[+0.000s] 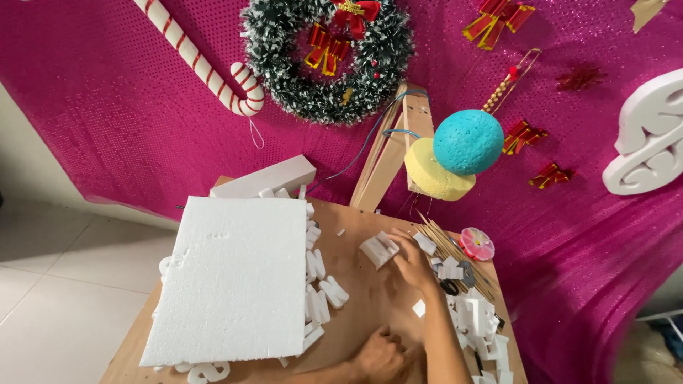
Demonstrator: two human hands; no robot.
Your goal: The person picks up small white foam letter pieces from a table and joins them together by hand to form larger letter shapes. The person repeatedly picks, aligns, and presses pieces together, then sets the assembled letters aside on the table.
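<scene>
My right hand [413,264] reaches over a wooden table [370,306] and grips a small white foam block [379,249] near the table's middle. My left hand [380,355] rests on the tabletop at the near edge, fingers curled into a loose fist, with nothing visible in it. A big white foam sheet [235,277] lies to the left of both hands, with several white foam cut-out pieces [320,291] along its right edge. More white foam pieces [480,320] are piled to the right of my right forearm.
Wooden skewers [445,245], tape rolls [455,281] and a pink round trinket [477,243] lie at the table's far right. A wooden stand [391,153] carries a blue foam ball [468,141] and a yellow foam half [434,178]. A pink sequined cloth [128,107] bears a wreath [327,57] and candy cane [206,71].
</scene>
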